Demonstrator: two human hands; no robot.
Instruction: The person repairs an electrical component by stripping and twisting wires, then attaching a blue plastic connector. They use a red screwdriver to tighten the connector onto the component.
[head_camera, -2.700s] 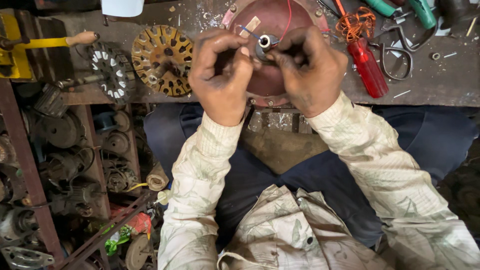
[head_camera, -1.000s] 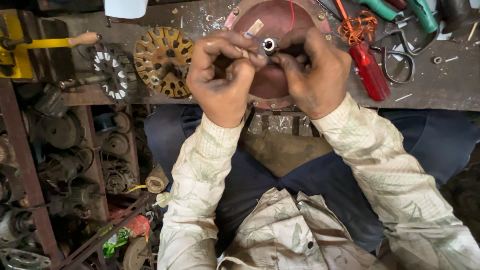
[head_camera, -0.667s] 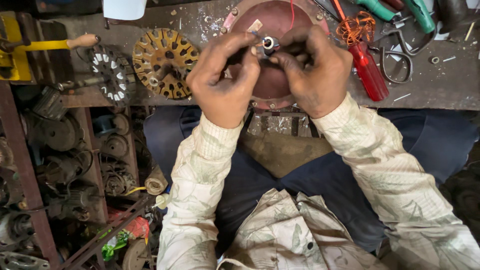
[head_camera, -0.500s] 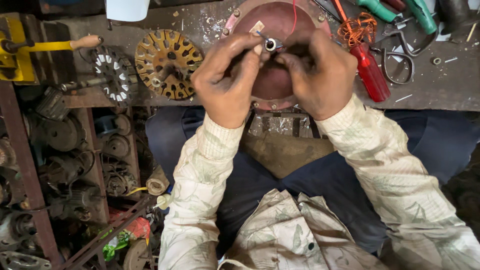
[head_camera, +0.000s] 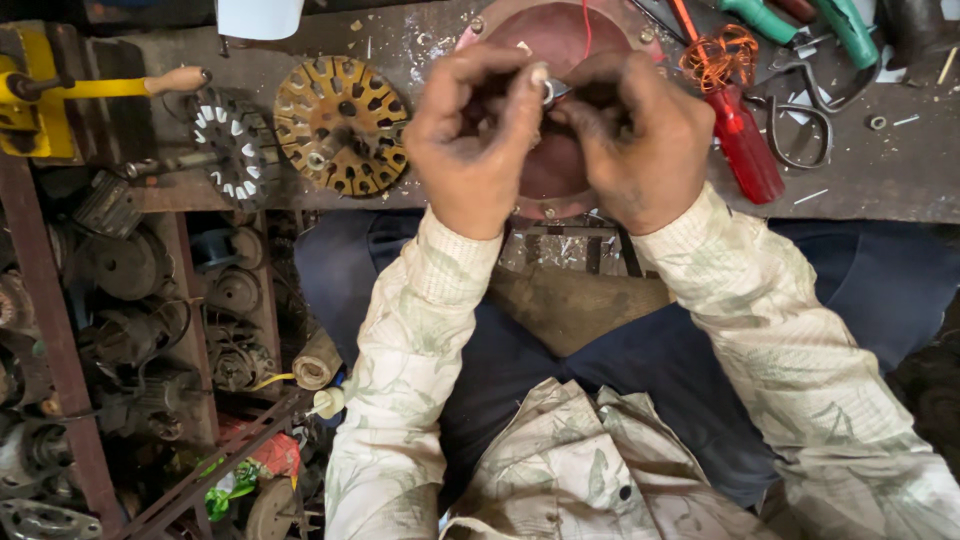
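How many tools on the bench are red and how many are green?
Red screwdriver: 1
Green-handled tools: 2
Grey pliers: 1
Total: 4

A worn, scratched grey bench (head_camera: 880, 170) ran across the top, littered with bits of metal. To the left stood a rusty red shelf rack (head_camera: 55, 330) crammed with dusty old motor parts (head_camera: 130, 300). The light was even and dull, and the floor lay in shadow.
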